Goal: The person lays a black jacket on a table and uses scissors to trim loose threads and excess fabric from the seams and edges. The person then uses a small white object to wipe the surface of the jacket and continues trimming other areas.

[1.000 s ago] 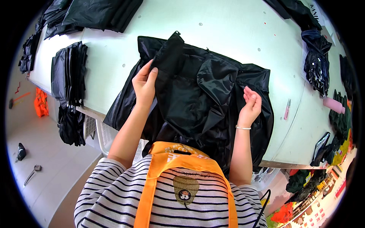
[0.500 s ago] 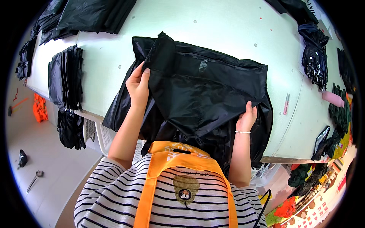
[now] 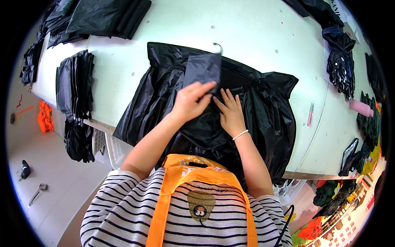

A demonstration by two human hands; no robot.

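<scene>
A large piece of shiny black fabric (image 3: pixel 263 119) lies gathered across the near table edge in front of me. On its upper middle is a smaller, flat rectangular black fabric panel (image 3: pixel 201 68), slightly blurred, with a thin dark loop sticking up at its top corner. My left hand (image 3: pixel 191 101) is closed at the lower end of this panel, thumb and forefinger around its edge. Beside it, my right hand (image 3: pixel 231 113) rests on the large fabric with fingers spread, holding nothing. Folds hide the fabric's underside.
Stacks of folded black fabric (image 3: pixel 75 84) lie at the left, with a larger pile (image 3: pixel 109 18) far left. A pink pen-like tool (image 3: pixel 310 114), a pink bottle (image 3: pixel 361 108) and dark bundles (image 3: pixel 340 61) are at the right. White crates (image 3: pixel 117 150) stand under the table edge.
Both hands have moved inward from the fabric's sides to its middle. The lifted upper layer is down, and the small rectangular panel now shows under my left hand. My right hand has let go of the fabric.
</scene>
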